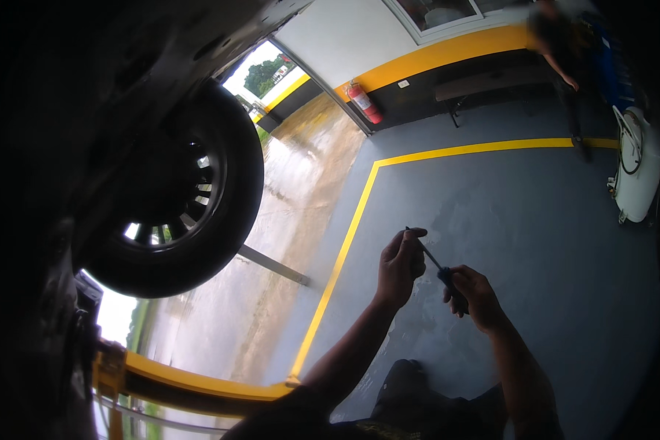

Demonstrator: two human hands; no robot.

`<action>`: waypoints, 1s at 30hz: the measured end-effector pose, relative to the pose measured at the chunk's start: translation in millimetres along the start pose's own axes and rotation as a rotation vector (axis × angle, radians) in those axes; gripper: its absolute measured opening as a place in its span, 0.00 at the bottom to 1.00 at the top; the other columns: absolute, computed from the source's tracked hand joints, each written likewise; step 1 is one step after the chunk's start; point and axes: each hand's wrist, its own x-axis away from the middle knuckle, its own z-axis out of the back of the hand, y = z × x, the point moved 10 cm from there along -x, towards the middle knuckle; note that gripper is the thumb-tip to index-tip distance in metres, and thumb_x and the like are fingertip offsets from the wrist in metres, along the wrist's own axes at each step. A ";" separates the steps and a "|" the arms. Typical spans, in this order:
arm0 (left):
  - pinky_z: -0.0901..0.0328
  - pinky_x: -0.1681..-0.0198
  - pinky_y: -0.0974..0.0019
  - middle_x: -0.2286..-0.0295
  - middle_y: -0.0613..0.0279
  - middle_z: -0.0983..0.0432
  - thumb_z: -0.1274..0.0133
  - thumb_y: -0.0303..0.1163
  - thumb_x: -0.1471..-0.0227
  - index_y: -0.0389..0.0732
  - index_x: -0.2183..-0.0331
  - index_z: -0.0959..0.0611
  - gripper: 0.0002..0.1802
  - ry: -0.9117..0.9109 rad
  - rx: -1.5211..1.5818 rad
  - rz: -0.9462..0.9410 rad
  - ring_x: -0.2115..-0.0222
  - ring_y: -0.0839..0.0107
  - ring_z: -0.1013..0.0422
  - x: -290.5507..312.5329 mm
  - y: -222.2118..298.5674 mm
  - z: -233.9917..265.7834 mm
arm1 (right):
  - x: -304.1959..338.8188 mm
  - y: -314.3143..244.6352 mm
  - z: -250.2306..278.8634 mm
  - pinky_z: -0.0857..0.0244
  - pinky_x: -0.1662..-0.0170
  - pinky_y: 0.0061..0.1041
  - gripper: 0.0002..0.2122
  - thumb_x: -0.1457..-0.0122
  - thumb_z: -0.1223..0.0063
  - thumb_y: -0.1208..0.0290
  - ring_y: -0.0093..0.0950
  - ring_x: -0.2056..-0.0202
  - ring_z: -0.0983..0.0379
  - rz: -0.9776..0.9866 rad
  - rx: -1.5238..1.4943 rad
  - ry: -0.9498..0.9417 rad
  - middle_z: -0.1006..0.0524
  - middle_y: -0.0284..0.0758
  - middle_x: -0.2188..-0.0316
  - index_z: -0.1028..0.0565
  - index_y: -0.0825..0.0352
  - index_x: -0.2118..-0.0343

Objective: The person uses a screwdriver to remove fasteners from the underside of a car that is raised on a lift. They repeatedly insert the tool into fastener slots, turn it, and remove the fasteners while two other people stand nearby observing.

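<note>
In front of me, at chest height, a screwdriver (433,259) slants between my two hands over the grey floor. My right hand (479,295) is closed round its dark handle (445,276). The fingers of my left hand (400,270) pinch the thin shaft near its tip. Whether a small piece sits at that tip is too dark to make out. Up and to the left hangs a wheel with a black tyre (251,172), apart from both hands, below the dark underside of a raised vehicle (143,66).
A yellow lift arm (198,379) crosses at lower left. A red fire extinguisher (363,103) hangs by the doorway, with a bench (491,85) along the wall. A person (561,66) stands at the far right near a white tank (638,172). Yellow lines (337,268) mark the floor.
</note>
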 end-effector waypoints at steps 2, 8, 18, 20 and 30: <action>0.49 0.79 0.74 0.81 0.73 0.43 0.59 0.42 0.32 0.31 0.55 0.24 0.21 0.033 -0.377 -0.174 0.83 0.83 0.49 -13.3 70.0 -16.5 | -26.7 -57.1 -18.6 0.38 0.80 0.17 0.17 0.32 0.56 0.54 0.17 0.81 0.30 0.098 0.121 -0.052 0.24 0.32 0.76 0.26 0.65 0.56; 0.50 0.80 0.77 0.80 0.73 0.39 0.55 0.30 0.35 0.32 0.53 0.23 0.14 0.052 -0.685 -0.783 0.83 0.83 0.46 -49.2 290.6 -6.3 | -120.9 -207.6 -142.1 0.34 0.78 0.16 0.13 0.29 0.59 0.62 0.19 0.81 0.30 0.689 0.566 -0.138 0.25 0.32 0.77 0.26 0.64 0.58; 0.52 0.83 0.80 0.78 0.73 0.36 0.52 0.26 0.37 0.35 0.49 0.23 0.15 -0.040 -0.533 -0.982 0.85 0.87 0.47 -81.0 417.2 10.3 | -197.4 -273.0 -231.5 0.33 0.78 0.16 0.16 0.33 0.52 0.56 0.17 0.80 0.28 1.042 0.456 -0.145 0.24 0.32 0.74 0.24 0.65 0.58; 0.52 0.83 0.80 0.79 0.73 0.37 0.52 0.25 0.37 0.33 0.48 0.25 0.17 0.043 -0.538 -0.985 0.85 0.87 0.47 -74.3 416.5 13.1 | -200.9 -265.5 -230.0 0.32 0.78 0.16 0.15 0.32 0.53 0.58 0.18 0.79 0.27 0.817 0.440 -0.145 0.23 0.33 0.72 0.24 0.65 0.56; 0.54 0.83 0.79 0.79 0.74 0.37 0.52 0.27 0.37 0.33 0.48 0.24 0.17 -0.083 -0.551 -1.081 0.84 0.87 0.47 -87.4 429.4 23.5 | -201.1 -263.5 -234.3 0.36 0.77 0.18 0.22 0.40 0.45 0.44 0.20 0.81 0.32 0.670 0.219 -0.131 0.26 0.34 0.77 0.26 0.64 0.69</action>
